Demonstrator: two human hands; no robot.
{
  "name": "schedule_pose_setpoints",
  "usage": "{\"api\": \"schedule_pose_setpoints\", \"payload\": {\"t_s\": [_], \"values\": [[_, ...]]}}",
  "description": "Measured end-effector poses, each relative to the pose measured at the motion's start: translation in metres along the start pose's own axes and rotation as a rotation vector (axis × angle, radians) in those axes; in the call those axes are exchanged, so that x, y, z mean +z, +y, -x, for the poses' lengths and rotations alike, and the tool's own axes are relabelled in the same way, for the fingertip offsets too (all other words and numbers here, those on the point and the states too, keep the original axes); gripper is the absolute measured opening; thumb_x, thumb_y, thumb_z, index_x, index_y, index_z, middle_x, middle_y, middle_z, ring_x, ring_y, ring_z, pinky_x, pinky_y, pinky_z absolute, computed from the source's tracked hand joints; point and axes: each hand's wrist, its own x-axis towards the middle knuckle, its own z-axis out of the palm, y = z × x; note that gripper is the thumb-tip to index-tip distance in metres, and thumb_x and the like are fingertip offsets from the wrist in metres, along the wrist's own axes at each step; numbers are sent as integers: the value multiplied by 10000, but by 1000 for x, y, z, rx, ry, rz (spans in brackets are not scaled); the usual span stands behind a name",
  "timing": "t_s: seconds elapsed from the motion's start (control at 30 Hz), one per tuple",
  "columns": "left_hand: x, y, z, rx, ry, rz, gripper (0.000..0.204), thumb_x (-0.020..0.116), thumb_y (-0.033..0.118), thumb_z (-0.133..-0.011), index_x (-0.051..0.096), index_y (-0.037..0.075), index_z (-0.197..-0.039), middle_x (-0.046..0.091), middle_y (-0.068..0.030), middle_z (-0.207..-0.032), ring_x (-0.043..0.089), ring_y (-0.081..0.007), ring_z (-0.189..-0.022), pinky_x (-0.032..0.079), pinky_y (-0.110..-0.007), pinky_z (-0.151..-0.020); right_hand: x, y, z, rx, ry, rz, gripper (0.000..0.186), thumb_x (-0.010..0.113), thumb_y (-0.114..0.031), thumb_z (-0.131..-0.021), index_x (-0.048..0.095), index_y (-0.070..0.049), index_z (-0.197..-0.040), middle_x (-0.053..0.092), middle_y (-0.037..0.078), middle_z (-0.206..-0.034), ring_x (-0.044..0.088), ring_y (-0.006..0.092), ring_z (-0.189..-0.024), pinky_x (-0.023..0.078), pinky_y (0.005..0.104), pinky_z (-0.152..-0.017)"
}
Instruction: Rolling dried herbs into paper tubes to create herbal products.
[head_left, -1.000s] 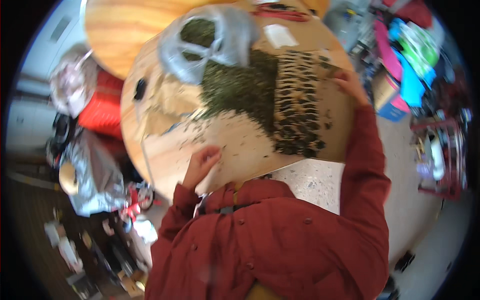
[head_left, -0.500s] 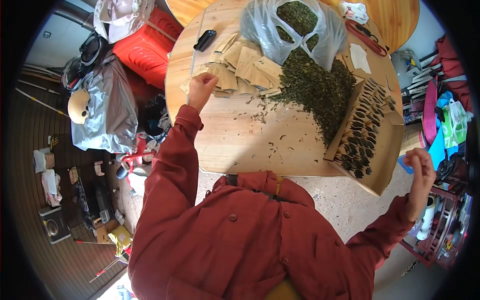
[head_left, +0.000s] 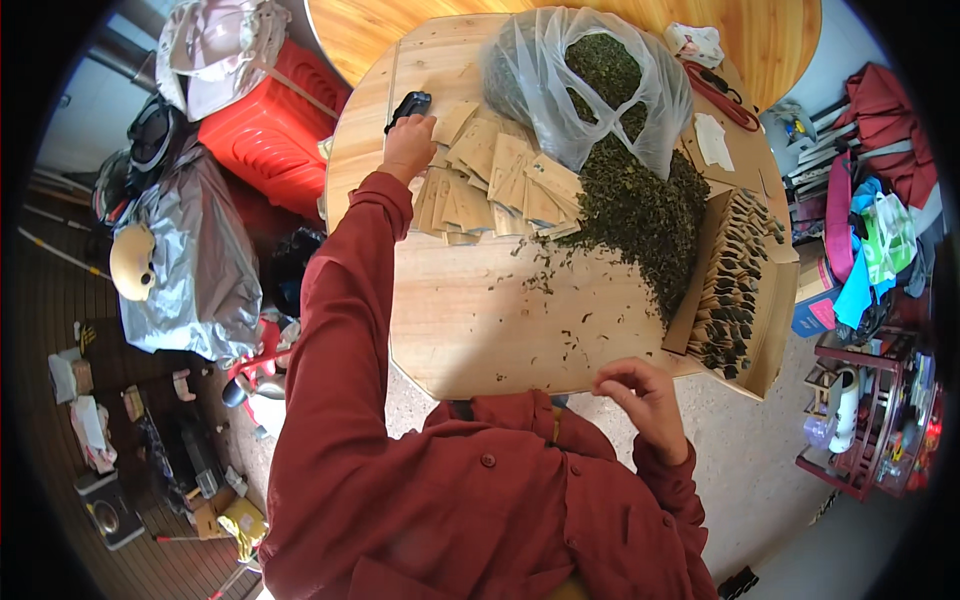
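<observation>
My left hand reaches to the far left of the round wooden table, its bent fingers at the near end of a small black stapler. Brown paper packets lie spread just right of that hand. My right hand hovers off the table's near edge, fingers loosely curved, thumb apart, with nothing visible in it. Dark dried leaves spill from a clear plastic bag. At the right, a cardboard box holds a row of filled paper packets with dark leaf showing at their ends.
Loose leaf bits dot the tabletop. A red cord and a white paper piece lie at the far right. Red plastic stools and a silver cover stand left; a dark red rack stands right.
My left hand has moved from the packets' left edge away to the black stapler. My right hand has swung inward from beyond the box to the table's near edge. The view has shifted slightly.
</observation>
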Motion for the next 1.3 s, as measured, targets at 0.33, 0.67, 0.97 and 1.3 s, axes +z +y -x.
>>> {"api": "schedule_pose_setpoints", "payload": {"t_s": [0.33, 0.67, 0.97, 1.3], "values": [[13, -5, -26, 258, -106, -234, 118, 522, 138, -827, 619, 131, -892, 658, -48, -841, 591, -249, -880, 420, -433, -792, 26, 22, 2, 233, 83, -112, 140, 610, 0, -887, 600, 25, -1024, 666, 70, -903, 649, 142, -825, 525, 268, -770], [4, 14, -21, 216, -65, -416, 155, 532, 160, -825, 682, 137, -793, 623, -40, -831, 554, -247, -951, 340, -535, -978, 31, 22, -1, 184, 61, -53, 149, 626, -21, -882, 604, 29, -1020, 662, 63, -873, 650, 125, -790, 513, 246, -733], [-15, 17, -17, 184, -105, -411, 159, 562, 163, -818, 711, 125, -778, 638, -40, -861, 548, -252, -972, 313, -569, -979, 30, 25, -12, 117, 15, -11, 145, 616, -15, -889, 602, 28, -1026, 669, 69, -901, 643, 122, -830, 517, 248, -774], [14, 15, -41, 301, -88, -343, 153, 529, 165, -835, 675, 122, -822, 680, -32, -879, 574, -220, -983, 415, -387, -823, 30, 38, 6, 163, 61, 49, 151, 632, -26, -882, 606, 37, -1017, 672, 78, -883, 652, 128, -818, 522, 253, -770]]}}
